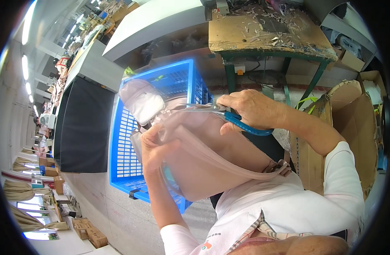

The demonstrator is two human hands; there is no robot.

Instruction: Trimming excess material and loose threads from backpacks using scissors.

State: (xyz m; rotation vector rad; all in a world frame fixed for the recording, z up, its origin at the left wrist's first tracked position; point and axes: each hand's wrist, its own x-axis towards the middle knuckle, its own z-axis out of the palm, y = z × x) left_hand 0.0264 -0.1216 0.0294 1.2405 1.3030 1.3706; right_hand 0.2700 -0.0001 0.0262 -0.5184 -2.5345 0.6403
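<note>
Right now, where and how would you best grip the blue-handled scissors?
By the blue handle, coming from the right, most likely. The metal blades point left, over the pale pink fabric and toward the left hand, so the handle is the safer end. The right hand already holds it there.

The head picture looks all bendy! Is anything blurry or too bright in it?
In the head view, the fisheye lens curves edges near the rim; there, ceiling lights and windows glare white at left; also in the head view, the left hand looks slightly smeared, perhaps motion blur.
</note>
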